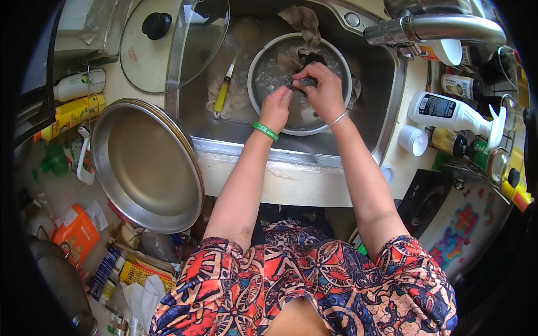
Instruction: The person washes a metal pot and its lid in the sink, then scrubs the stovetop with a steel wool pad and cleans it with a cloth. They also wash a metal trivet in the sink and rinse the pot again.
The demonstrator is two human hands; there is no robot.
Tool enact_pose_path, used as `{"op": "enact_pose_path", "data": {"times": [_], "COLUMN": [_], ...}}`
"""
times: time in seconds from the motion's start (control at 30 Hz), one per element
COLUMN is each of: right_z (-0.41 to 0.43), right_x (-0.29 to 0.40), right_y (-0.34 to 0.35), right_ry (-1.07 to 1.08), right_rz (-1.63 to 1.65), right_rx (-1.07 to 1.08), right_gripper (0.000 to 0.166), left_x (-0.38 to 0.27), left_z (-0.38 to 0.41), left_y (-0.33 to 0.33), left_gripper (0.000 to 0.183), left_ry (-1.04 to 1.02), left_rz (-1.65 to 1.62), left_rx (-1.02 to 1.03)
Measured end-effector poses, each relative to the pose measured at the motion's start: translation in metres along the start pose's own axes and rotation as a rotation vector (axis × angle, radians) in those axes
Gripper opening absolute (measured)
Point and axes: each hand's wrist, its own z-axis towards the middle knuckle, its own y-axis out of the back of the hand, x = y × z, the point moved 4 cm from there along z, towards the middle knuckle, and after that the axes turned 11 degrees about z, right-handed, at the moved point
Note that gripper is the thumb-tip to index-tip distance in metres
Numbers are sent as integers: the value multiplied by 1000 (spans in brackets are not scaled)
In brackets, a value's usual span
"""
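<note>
A round metal basin (347,90) with water stands in the stainless steel sink (380,84). Over it, my left hand (275,108) and my right hand (323,90) meet, both pinching a small dark, wet item (304,82) that I cannot identify. Behind my right hand, a black piece and beige cloth (290,59) lie in the water. Another brownish cloth (304,23) hangs over the basin's far rim. To the left of the basin, a knife with a yellow handle (221,95) rests on pale, netlike material (212,92) in the sink.
A glass lid (145,63) overlaps the sink's left edge. Stacked metal basins (147,164) stand at the left. The faucet (433,30) reaches in at the upper right. A white spray bottle (445,111) and a white jar (413,140) are on the right counter, near a rack of bottles.
</note>
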Motion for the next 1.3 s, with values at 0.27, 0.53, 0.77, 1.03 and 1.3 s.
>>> {"op": "enact_pose_path", "data": {"times": [0.27, 0.53, 0.77, 1.03, 1.3], "right_z": [30, 38, 28, 51, -3], "right_x": [-17, -17, -9, -85, -133], "right_y": [3, 3, -19, 42, 22], "right_ry": [201, 211, 131, -9, 78], "right_rz": [-278, -207, -131, -235, -538], "right_rx": [-148, -164, -10, -513, -439], "right_gripper": [10, 12, 12, 10, 26], "left_x": [-11, -4, -3, -26, -28], "left_z": [1, 7, 4, -2, 34], "left_y": [1, 5, 10, 8, -4], "left_gripper": [21, 24, 21, 35, 26], "left_ry": [40, 91, 38, 107, 120], "left_rz": [-157, -219, -104, 11, -5], "left_rx": [-49, 62, -4, -24, 199]}}
